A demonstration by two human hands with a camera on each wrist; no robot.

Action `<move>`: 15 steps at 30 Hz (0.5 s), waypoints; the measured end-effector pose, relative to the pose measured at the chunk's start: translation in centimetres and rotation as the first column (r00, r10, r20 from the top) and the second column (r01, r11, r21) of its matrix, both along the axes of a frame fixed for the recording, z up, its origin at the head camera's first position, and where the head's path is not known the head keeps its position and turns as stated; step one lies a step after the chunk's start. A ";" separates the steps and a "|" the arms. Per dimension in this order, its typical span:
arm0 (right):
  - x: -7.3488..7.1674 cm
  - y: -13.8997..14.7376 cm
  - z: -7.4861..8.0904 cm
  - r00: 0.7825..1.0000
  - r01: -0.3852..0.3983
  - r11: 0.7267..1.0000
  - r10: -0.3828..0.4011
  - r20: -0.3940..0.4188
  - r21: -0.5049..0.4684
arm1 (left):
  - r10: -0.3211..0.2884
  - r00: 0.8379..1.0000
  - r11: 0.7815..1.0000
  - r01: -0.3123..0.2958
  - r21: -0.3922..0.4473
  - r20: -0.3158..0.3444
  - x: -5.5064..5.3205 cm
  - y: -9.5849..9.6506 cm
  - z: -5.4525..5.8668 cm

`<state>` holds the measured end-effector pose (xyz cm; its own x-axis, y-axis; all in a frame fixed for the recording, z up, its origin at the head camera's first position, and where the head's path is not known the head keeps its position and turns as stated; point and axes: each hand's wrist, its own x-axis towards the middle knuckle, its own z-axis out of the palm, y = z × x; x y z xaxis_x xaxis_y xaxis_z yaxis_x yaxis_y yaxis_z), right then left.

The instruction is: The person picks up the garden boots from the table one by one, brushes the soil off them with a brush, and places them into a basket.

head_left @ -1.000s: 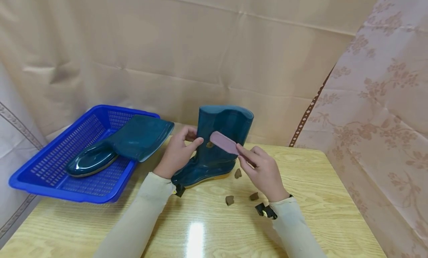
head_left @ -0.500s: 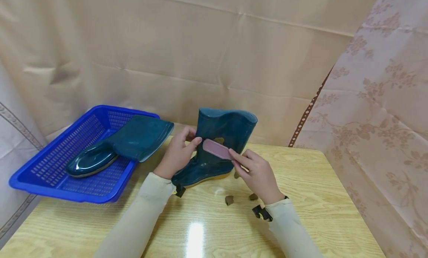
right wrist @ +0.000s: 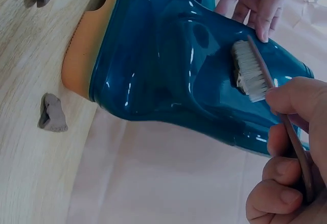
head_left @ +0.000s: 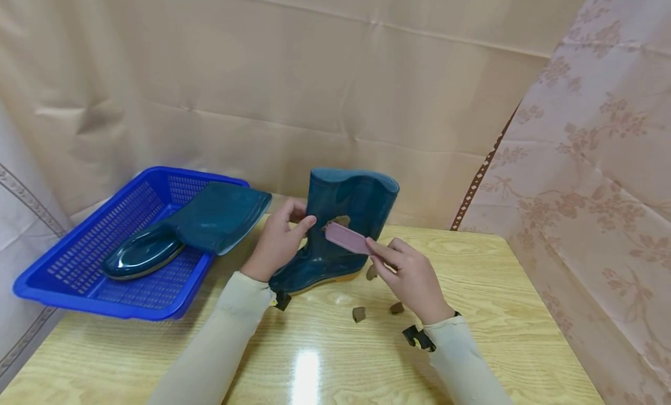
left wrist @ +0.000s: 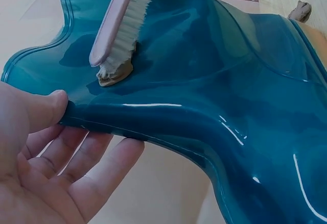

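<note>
A dark teal rain boot (head_left: 335, 189) with a tan sole stands upright on the table. My left hand (head_left: 280, 239) grips the front edge of its shaft, thumb on the near side and fingers behind. Between the fingers of my right hand (head_left: 411, 274) is a pink-backed scrubbing brush (head_left: 347, 238). Its white bristles (left wrist: 130, 25) press on a brown patch of mud (left wrist: 116, 76) on the side of the shaft. In the right wrist view the brush (right wrist: 261, 63) lies nearly flat to the boot, hiding part of the patch.
At left a blue plastic basket (head_left: 105, 306) holds a second teal boot (head_left: 209, 215), its shaft jutting over the rim. Brown clods, one near the middle (head_left: 359, 314), another (head_left: 396, 307) beside it and a third (head_left: 371, 272) by the heel, lie on the wooden table.
The brush has gone down and left across the shaft, then slightly back right, uncovering more of the mud patch. The boot's top rocked a little; my left hand keeps its hold.
</note>
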<state>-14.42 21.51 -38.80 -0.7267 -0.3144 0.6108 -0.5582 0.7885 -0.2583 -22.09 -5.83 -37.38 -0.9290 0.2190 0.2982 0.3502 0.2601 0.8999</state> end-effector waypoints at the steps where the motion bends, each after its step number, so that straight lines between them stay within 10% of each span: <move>1: 0.0 0.1 0.0 1.000 0.002 1.000 -0.002 -0.004 0.000 | 0.003 1.000 1.000 -0.003 -0.001 0.001 0.0 0.0 0.0; 15: -0.6 -1.9 0.5 0.995 -0.057 0.997 0.052 -0.083 -0.057 | 0.015 0.999 1.000 -0.015 0.000 -0.030 -0.1 0.0 -0.2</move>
<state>-15.02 19.64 -38.26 -0.6564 -0.3134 0.6862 -0.6209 0.7411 -0.2555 -22.23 -5.87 -37.57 -0.9227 0.2053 0.3263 0.3734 0.2656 0.8888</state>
